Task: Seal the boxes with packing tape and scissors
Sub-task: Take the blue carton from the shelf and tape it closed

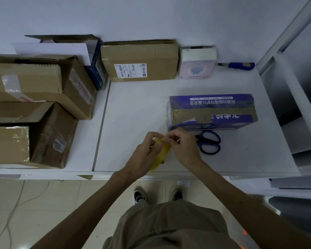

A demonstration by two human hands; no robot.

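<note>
The left hand (144, 150) grips a yellow packing tape roll (162, 153) above the near edge of the surface (142, 108). The right hand (183, 146) pinches at the top of the roll with curled fingertips, seemingly hunting for the loose end. To do this well, the roll should be kept steady while a nail lifts the end squarely, so that the tape does not split into a sliver.

The purple box (212, 112) lies just beyond the hands with a band of old brown tape across its lid. The blue-handled scissors (209, 141) rest just in front of it.

The purple box carries white Chinese characters, upside down from this view. A brown carton (138, 60) at the back bears a barcoded shipping label (130, 70), too small to read. A sticker on a carton at the left (48, 133) shows digits, perhaps "0504".
</note>
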